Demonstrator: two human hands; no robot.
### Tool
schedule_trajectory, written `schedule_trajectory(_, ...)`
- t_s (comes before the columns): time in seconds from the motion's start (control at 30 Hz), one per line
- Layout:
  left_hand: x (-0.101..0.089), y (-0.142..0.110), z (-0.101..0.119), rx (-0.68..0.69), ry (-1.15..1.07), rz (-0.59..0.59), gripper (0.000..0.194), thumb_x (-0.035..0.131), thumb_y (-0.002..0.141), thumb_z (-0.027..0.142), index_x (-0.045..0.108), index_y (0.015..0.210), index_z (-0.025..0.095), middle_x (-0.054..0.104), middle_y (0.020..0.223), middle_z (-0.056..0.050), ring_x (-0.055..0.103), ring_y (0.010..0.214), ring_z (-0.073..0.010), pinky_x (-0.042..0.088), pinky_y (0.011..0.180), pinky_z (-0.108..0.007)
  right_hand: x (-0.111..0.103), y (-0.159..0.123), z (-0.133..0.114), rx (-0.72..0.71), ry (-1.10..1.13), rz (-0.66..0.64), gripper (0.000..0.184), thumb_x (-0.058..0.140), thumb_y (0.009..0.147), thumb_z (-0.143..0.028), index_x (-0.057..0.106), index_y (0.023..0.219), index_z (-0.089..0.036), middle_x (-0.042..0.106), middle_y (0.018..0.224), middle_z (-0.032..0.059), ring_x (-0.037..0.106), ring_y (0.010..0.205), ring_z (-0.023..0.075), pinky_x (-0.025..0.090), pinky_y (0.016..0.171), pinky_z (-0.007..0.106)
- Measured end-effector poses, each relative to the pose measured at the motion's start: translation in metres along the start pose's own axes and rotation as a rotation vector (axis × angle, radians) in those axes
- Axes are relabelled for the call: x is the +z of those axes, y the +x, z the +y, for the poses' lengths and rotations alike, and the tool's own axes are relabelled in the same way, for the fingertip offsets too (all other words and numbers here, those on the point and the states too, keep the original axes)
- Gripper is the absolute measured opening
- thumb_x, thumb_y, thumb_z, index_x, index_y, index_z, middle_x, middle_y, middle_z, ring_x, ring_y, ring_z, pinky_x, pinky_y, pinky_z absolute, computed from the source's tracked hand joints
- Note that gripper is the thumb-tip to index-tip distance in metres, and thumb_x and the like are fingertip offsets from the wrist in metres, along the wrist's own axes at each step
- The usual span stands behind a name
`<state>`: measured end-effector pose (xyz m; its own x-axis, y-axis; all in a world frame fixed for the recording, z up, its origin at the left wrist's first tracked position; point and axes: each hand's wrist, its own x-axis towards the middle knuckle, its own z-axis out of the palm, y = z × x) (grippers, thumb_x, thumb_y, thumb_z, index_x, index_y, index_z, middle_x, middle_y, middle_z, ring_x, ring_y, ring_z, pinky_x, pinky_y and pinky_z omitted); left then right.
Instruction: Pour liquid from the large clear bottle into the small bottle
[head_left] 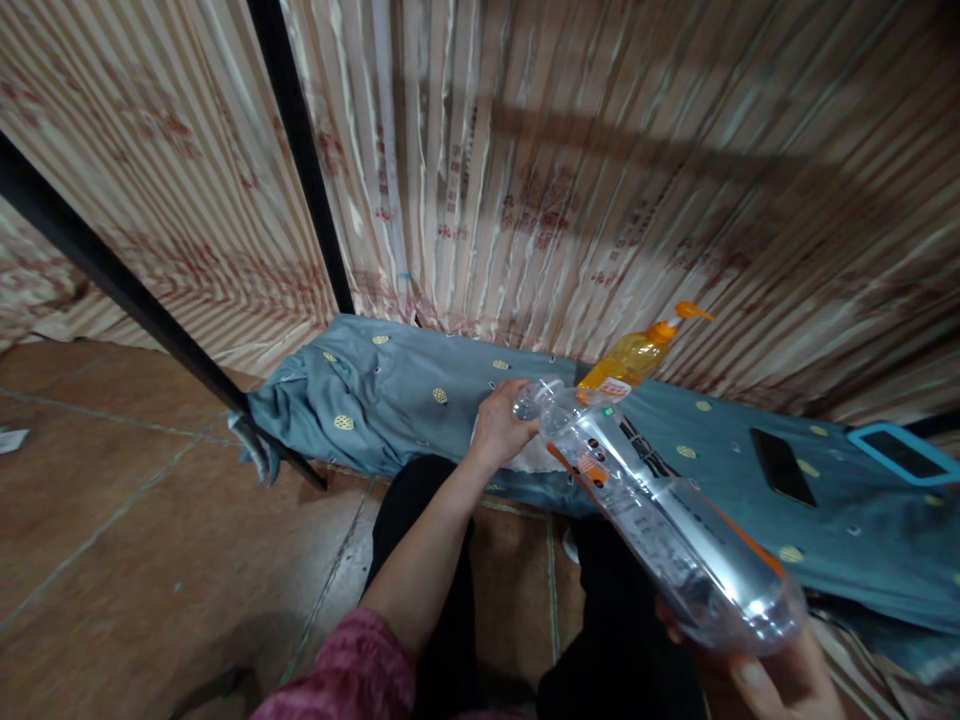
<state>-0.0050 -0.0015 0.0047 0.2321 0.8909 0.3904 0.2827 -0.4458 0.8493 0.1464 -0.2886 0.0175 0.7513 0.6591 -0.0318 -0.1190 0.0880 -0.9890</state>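
Observation:
A large clear plastic bottle (660, 510) with orange and black markings lies slanted across the view, its neck toward the upper left and its base toward the lower right. My left hand (502, 425) is closed around the mouth end, fingers above and thumb below. The base rests in my right hand (765, 675), partly hidden behind the bottle. A white sheet, paper or cloth (536, 457), shows under the neck beside my left hand. Just behind the bottle stands a yellow pump bottle (630, 358) with an orange pump head.
A grey-blue cloth with pineapple prints (405, 385) covers the low table. A dark phone (782, 466) and a blue-framed device (904, 453) lie at the right. Black poles (300, 140) stand at the left, before a striped curtain (562, 180). Brown tiles (150, 520) form the floor.

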Motion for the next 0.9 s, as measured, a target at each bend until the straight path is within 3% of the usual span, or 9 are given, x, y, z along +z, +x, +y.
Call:
schedule_trajectory(0.1,0.000,0.000,0.000,0.007,-0.015,0.006,0.038,0.084,0.073,0.020,0.069,0.107,0.019,0.076,0.111,-0.006,0.072,0.108,-0.0248,0.056,0.099,-0.036,0.004,0.001,0.000,0.001,-0.004,0.003,0.073,0.093,0.066,-0.036,0.063,0.131,-0.023,0.078,0.094,0.0071,0.075,0.071,0.0258,0.061,0.063,0.032)
schedule_trajectory(0.23,0.000,0.000,0.000,0.008,-0.021,0.014,0.039,0.085,0.072,0.020,0.070,0.107,0.017,0.076,0.111,-0.008,0.072,0.107,-0.0255,0.056,0.099,-0.037,0.022,-0.005,-0.008,0.023,0.026,0.053,0.070,0.089,0.072,-0.036,0.063,0.136,-0.024,0.077,0.104,0.0052,0.074,0.075,0.0216,0.058,0.068,0.028)
schedule_trajectory(0.37,-0.001,0.000,0.000,0.006,-0.011,0.009,0.041,0.087,0.069,0.018,0.069,0.106,0.019,0.076,0.110,-0.006,0.072,0.106,-0.0243,0.056,0.097,-0.035,0.036,-0.012,-0.016,0.052,0.049,0.063,0.066,0.086,0.076,-0.039,0.063,0.136,-0.024,0.076,0.099,0.0027,0.072,0.075,0.0190,0.057,0.072,0.027)
schedule_trajectory(0.5,-0.001,0.000,0.000,-0.002,-0.001,0.007,0.041,0.086,0.068,0.016,0.069,0.105,0.020,0.076,0.108,-0.005,0.072,0.104,-0.0241,0.057,0.096,-0.035,0.034,-0.010,-0.014,0.049,0.035,0.060,0.069,0.085,0.078,-0.039,0.061,0.140,-0.025,0.075,0.098,0.0031,0.072,0.073,0.0204,0.058,0.070,0.031)
schedule_trajectory(0.9,-0.001,0.000,-0.002,0.010,0.003,0.007,0.040,0.085,0.071,0.018,0.068,0.107,0.020,0.076,0.110,-0.005,0.072,0.106,-0.0237,0.056,0.098,-0.035,0.036,-0.011,-0.020,0.044,0.047,0.068,0.074,0.089,0.071,-0.040,0.061,0.138,-0.023,0.076,0.096,0.0020,0.073,0.070,0.0192,0.059,0.068,0.026)
